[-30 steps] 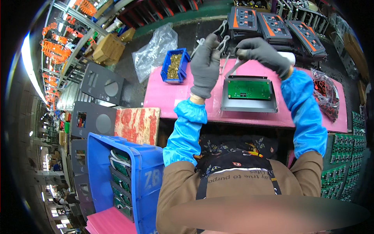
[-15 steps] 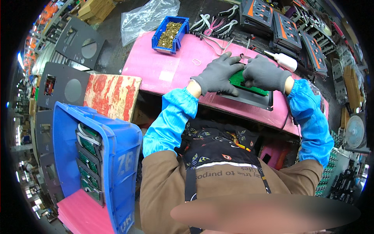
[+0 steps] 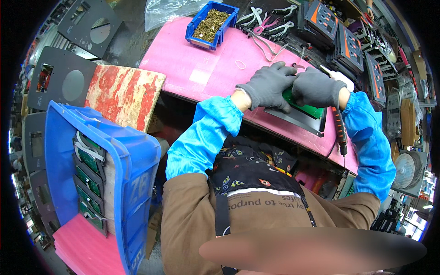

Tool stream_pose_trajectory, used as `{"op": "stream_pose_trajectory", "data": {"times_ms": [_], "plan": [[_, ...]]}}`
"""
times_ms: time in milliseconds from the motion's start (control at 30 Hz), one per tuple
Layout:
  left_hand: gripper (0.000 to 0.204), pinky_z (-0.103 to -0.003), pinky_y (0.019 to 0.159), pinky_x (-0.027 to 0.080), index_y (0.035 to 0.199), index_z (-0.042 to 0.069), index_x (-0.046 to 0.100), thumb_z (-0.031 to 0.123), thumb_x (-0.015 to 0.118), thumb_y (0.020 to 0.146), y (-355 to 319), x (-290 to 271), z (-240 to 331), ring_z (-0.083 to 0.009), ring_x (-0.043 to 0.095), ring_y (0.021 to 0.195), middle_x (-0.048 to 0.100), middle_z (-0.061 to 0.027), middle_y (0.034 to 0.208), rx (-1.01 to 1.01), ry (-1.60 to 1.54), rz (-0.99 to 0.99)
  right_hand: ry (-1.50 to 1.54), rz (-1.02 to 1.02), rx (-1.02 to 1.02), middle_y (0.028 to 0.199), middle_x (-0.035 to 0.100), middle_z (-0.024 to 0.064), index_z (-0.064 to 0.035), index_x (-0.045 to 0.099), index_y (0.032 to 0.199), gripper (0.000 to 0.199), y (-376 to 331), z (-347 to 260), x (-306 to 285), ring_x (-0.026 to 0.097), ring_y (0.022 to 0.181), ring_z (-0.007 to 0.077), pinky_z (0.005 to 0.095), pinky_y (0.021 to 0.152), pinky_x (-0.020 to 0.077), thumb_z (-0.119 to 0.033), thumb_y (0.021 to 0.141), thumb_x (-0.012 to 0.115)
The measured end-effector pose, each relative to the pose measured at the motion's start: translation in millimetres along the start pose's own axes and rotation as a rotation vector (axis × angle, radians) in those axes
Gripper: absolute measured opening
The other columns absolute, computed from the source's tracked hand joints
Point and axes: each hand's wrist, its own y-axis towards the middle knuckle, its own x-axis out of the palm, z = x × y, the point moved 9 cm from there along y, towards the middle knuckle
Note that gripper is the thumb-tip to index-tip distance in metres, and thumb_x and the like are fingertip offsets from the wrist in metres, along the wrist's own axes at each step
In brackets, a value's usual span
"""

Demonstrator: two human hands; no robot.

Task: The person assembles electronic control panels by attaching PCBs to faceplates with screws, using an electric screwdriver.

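A green circuit board (image 3: pixel 312 111) lies on a dark grey panel (image 3: pixel 297 121) near the front of the pink-covered bench. My left hand (image 3: pixel 269 87), in a grey glove, rests over the board's left side. Its fingers stretch toward the far edge and its thumb is spread. My right hand (image 3: pixel 316 88), also gloved, is above the board with fingers curled; whatever they hold is hidden. Below the right wrist, an orange-and-black electric screwdriver (image 3: pixel 339 133) points its thin bit toward me, its upper end hidden. A flat ribbon cable (image 3: pixel 266 48) lies beyond the hands.
A blue bin (image 3: pixel 210 25) of small brass-coloured screws stands at the back. A white bottle (image 3: pixel 341 79) and control units with orange trim (image 3: pixel 321 19) are at the right. A blue crate (image 3: pixel 133 160) holding boards stands left, beside a red-and-cream worn board (image 3: pixel 123 94) and grey panels (image 3: pixel 64 78).
The whole view has shifted slightly. The screwdriver now shows below my right wrist, where only a dark cable showed before. Both hands stay over the board in much the same pose.
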Motion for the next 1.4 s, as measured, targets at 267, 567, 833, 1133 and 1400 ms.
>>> {"op": "stream_pose_trajectory", "data": {"times_ms": [267, 567, 833, 1133, 1400], "plan": [[0.081, -0.041, 0.097, 0.045, 0.121, 0.009, 0.057, 0.044, 0.081, 0.053, -2, 3, -5, -0.0301, 0.045, 0.122, 0.050, -0.0078, 0.133, -0.017, 0.012, -0.020, -0.047, -0.056, 0.095, 0.078, 0.067, 0.0117, -0.0101, 0.070, 0.082, 0.026, 6, 0, -5, 0.065, 0.077, 0.0305, 0.0421, 0.071, 0.0484, -0.030, 0.065, 0.075], [0.081, -0.042, 0.096, 0.045, 0.119, 0.006, 0.057, 0.045, 0.081, 0.053, 10, -1, 3, -0.0312, 0.046, 0.120, 0.050, -0.0122, 0.130, -0.085, 0.122, -0.169, 0.069, -0.049, 0.212, 0.091, 0.069, 0.0163, -0.0094, 0.071, 0.097, 0.045, 7, 17, -4, 0.066, 0.086, 0.0343, 0.0421, 0.074, 0.0517, -0.028, 0.058, 0.082], [0.085, -0.046, 0.101, 0.040, 0.125, 0.011, 0.055, 0.054, 0.077, 0.055, 5, -1, -1, -0.0386, 0.036, 0.130, 0.048, -0.0134, 0.133, -0.052, 0.273, -0.145, 0.499, 1.063, 0.156, 0.102, 0.062, 0.0157, -0.0032, 0.064, 0.106, 0.031, -81, 55, -19, 0.061, 0.095, 0.0274, 0.0364, 0.084, 0.0474, -0.024, 0.084, 0.064], [0.082, -0.048, 0.104, 0.036, 0.124, 0.008, 0.055, 0.051, 0.077, 0.058, 20, 11, 21, -0.0400, 0.037, 0.129, 0.046, -0.0153, 0.135, 0.019, 0.289, -0.180, 0.830, 1.216, 0.739, 0.095, 0.065, 0.0117, -0.0059, 0.065, 0.101, 0.020, -151, 88, 121, 0.064, 0.084, 0.0268, 0.0363, 0.074, 0.0496, -0.018, 0.086, 0.060], [0.088, -0.047, 0.109, 0.032, 0.132, 0.009, 0.048, 0.046, 0.079, 0.058, 4, -9, 18, -0.0417, 0.026, 0.136, 0.039, -0.0177, 0.142, -0.032, 0.202, -0.221, -0.009, 1.085, 0.953, 0.104, 0.059, 0.0083, -0.0125, 0.058, 0.118, 0.042, -173, 154, 132, 0.056, 0.099, 0.0291, 0.0402, 0.081, 0.0476, -0.008, 0.077, 0.062]]}}
